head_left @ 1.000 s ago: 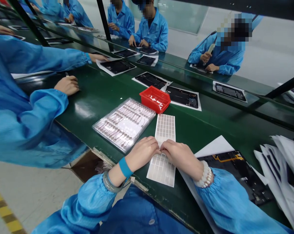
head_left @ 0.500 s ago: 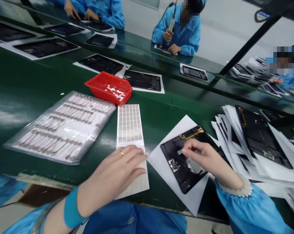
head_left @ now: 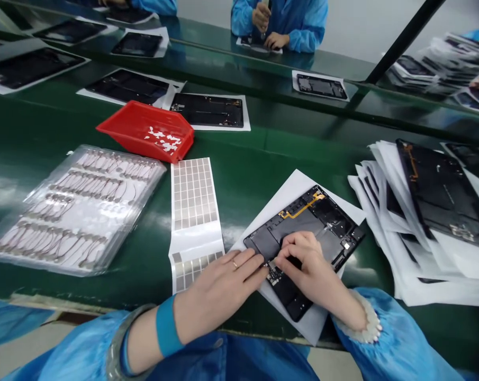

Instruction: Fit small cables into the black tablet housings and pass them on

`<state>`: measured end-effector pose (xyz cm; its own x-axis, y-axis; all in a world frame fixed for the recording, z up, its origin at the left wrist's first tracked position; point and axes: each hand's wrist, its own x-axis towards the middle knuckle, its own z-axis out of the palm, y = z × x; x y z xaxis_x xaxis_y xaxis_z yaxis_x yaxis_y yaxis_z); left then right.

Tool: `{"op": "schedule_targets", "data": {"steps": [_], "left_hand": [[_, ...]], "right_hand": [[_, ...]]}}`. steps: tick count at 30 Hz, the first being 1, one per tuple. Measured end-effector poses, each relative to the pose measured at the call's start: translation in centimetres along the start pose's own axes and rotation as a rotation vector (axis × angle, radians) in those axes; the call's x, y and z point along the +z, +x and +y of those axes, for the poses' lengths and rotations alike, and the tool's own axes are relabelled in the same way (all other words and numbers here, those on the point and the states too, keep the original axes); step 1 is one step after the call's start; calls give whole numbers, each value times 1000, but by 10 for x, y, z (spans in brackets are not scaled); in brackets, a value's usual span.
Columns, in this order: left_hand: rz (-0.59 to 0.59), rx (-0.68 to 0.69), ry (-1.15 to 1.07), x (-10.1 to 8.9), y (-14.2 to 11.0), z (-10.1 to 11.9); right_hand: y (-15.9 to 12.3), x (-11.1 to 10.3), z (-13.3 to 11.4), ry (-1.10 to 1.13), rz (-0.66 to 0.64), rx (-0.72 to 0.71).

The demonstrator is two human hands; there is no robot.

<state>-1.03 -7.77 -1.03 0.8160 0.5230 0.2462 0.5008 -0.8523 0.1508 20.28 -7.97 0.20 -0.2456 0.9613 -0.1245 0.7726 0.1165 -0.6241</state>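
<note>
A black tablet back frame [head_left: 322,219] with an orange flex cable lies on a white paper sheet [head_left: 290,190] in front of me. My right hand [head_left: 308,267] rests on its lower part, fingers curled and pressed onto the frame; what is under the fingertips is hidden. My left hand [head_left: 219,288] lies flat with fingers stretched out, over the near end of a sticker sheet [head_left: 192,211], fingertips touching the frame's edge.
A clear tray of small flex parts [head_left: 74,203] lies at left, a red bin [head_left: 146,129] with white scraps behind it. A pile of frames on paper [head_left: 433,211] is at right. More frames sit on the green belt [head_left: 263,153]; another person works opposite.
The view shifted right and down. My right hand moved from the sticker sheet onto the black frame and now presses on it. My left hand slid right to the frame's edge.
</note>
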Motion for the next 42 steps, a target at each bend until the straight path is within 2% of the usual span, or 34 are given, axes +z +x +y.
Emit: {"op": "schedule_targets", "data": {"steps": [24,32,37,42], "left_hand": [[35,-6,24,9,-2,0],[-42,15,75,8,6,1],[-61,35,101,3,9,1],[-64,54,73,3,12,-2]], "right_hand": [[1,6,0,-45,62,-14],[0,9,1,-81,83,-39],[0,-3,5,-72,66,-84],[4,-24,25,40,203,-85]]}}
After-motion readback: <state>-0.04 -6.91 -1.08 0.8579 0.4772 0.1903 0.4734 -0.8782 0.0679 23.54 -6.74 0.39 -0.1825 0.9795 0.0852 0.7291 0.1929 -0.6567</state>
